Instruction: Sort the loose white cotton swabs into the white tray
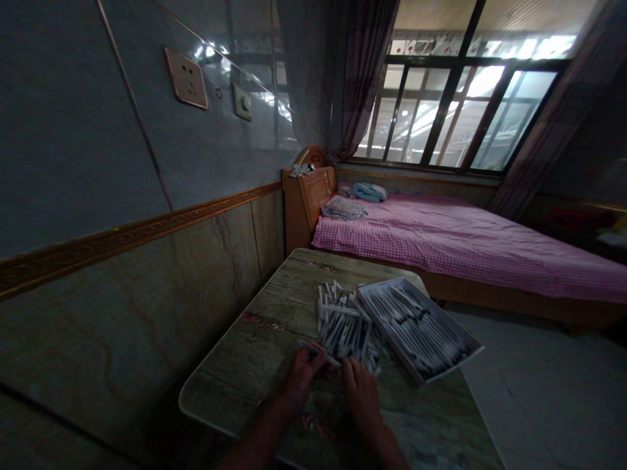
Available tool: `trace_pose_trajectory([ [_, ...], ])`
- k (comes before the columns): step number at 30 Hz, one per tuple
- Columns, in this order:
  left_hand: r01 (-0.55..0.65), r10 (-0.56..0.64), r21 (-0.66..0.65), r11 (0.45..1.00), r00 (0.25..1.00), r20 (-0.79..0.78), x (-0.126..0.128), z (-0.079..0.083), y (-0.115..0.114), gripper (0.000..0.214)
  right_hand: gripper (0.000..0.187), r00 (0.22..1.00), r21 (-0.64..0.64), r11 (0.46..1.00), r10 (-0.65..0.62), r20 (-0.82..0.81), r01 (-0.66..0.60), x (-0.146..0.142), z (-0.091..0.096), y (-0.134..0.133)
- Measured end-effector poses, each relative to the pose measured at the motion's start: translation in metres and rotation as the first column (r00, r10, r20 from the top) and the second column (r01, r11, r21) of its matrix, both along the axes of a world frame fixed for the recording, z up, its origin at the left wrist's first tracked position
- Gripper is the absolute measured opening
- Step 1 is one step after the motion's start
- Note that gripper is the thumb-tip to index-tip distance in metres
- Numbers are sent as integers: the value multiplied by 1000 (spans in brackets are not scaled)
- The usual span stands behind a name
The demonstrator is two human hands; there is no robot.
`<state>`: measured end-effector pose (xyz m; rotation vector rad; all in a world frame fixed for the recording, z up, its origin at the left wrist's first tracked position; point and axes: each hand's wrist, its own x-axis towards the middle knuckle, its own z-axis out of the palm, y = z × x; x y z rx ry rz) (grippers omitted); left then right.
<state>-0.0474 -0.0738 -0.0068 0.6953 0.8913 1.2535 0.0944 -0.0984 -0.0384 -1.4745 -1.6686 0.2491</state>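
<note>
A slim white pen-like stick (334,361) spans the gap between my two hands, low over the table. My left hand (304,373) pinches it toward its left end, which pokes out past the fingers. At its right end, the closed fingers of my right hand (360,385) grip it. Just beyond the hands lies a loose pile of similar white sticks (343,326), some with dark parts. To the right of the pile, a shallow light-coloured box (399,352) holds rows of slim white sticks with dark tips (421,326). Their exact kind is too dim to make out.
The wood-patterned table (225,385) has rounded corners and a pale edge. A tiled wall (215,261) runs along the left. Behind the table stands a bed (421,235) with a pink checked cover and wooden headboard (313,196). Floor (533,378) shows at the right.
</note>
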Motion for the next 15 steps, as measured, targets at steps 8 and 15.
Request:
trace_pose_trajectory([
  [8, 33, -24, 79, 996, 994, -110, 2, -6, 2, 39, 32, 983, -150, 986, 45, -176, -72, 10, 18, -11],
  [15, 193, -145, 133, 972, 942, -303, 6, -4, -3, 23, 34, 974, -209, 970, 81, -211, -125, 20, 27, -20],
])
